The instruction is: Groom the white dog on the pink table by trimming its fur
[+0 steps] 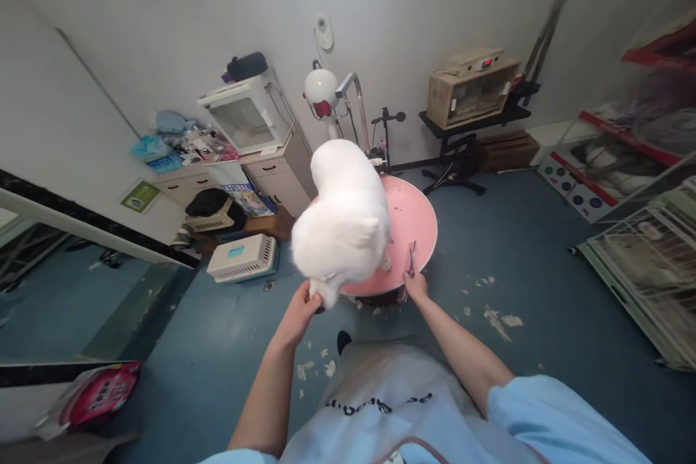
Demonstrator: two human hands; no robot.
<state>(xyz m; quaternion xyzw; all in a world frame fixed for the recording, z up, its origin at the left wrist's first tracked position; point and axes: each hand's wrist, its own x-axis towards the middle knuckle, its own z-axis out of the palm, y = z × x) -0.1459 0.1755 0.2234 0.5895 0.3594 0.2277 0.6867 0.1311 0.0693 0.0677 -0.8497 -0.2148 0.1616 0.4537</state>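
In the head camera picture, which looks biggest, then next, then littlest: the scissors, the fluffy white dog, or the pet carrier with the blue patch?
Largest to smallest, as they look:
1. White dog
2. Pet carrier
3. Scissors

The dog is nearer the camera, which makes it look bigger.

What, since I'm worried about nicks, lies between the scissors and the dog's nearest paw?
In the head view, only pink tabletop shows between the scissors and the paw.

white dog (348, 203): on pink table (417, 212) | left fingers (302, 292): holding muzzle (326, 294) | right fingers (414, 283): holding scissors (412, 257)
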